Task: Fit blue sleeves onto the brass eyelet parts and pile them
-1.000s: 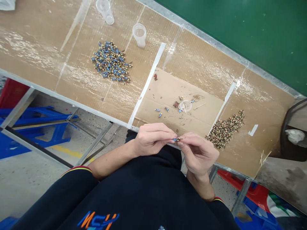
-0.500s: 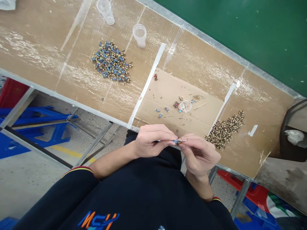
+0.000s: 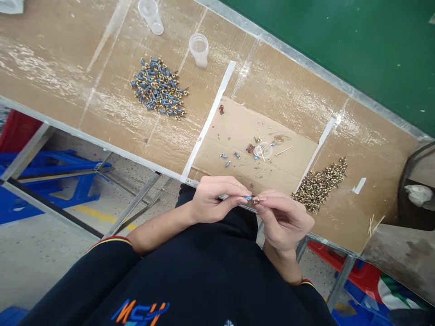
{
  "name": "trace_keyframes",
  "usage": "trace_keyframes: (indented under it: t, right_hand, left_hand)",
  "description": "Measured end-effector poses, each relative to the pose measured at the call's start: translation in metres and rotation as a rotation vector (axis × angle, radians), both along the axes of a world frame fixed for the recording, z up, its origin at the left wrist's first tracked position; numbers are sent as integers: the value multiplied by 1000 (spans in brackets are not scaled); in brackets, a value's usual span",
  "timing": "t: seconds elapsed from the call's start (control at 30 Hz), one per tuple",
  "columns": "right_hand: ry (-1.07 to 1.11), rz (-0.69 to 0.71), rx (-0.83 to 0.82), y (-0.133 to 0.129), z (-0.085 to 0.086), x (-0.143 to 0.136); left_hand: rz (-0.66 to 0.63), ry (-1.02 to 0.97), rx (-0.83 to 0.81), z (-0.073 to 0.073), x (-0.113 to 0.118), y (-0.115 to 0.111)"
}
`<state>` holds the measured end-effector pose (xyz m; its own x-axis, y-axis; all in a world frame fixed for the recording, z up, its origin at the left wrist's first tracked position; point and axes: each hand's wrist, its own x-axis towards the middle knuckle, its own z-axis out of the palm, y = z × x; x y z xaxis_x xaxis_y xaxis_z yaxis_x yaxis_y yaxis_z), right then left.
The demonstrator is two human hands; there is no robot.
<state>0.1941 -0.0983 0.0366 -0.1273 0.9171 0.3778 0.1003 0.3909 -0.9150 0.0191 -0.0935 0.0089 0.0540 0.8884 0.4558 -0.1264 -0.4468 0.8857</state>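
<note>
At the table's front edge, my left hand (image 3: pixel 217 199) pinches a small blue figurine part (image 3: pixel 248 198) between thumb and fingertips. Just right of it, my right hand (image 3: pixel 283 217) pinches a small brown-and-yellow figurine part (image 3: pixel 256 202). A narrow gap seems to lie between the two parts; fingers hide most of both. Beyond my hands, several loose blue-and-yellow pieces (image 3: pixel 228 163) lie on a cardboard sheet (image 3: pixel 210 136). A shallow clear dish (image 3: pixel 268 149) with a thin stick in it stands there too, beside a dark red piece (image 3: pixel 250 148).
A pile of blue-and-yellow pieces (image 3: pixel 158 88) lies at left, a pile of brown-and-yellow pieces (image 3: pixel 321 185) at right. Clear plastic cups (image 3: pixel 199 50) stand at the back. Wooden sticks (image 3: pixel 374 225) lie near the right corner, near a black bin (image 3: pixel 416 213).
The blue part and the brown-and-yellow part were touching and now look slightly apart, my right fingertips having shifted a little to the right.
</note>
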Motion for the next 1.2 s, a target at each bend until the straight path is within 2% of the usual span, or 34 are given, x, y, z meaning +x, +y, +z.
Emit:
trace_keyframes:
  t: [0.23, 0.33, 0.47, 0.97, 1.2]
  right_hand:
    - [12, -77, -25, -2, 3, -3]
    - [28, -53, -41, -1, 3, -4]
    - [21, -45, -69, -1, 2, -5]
    - [20, -28, -103, -1, 2, -4]
    - [203, 25, -211, 3, -7, -5]
  left_hand:
    - [-179, -372, -381, -1, 9, -4]
    - [-218, -465, -452, -2, 12, -6]
    - [-222, -473, -500, -3, 13, -7]
    - [-202, -411, -452, 2, 11, -7]
    - [-157, -341, -398, 8, 12, -6]
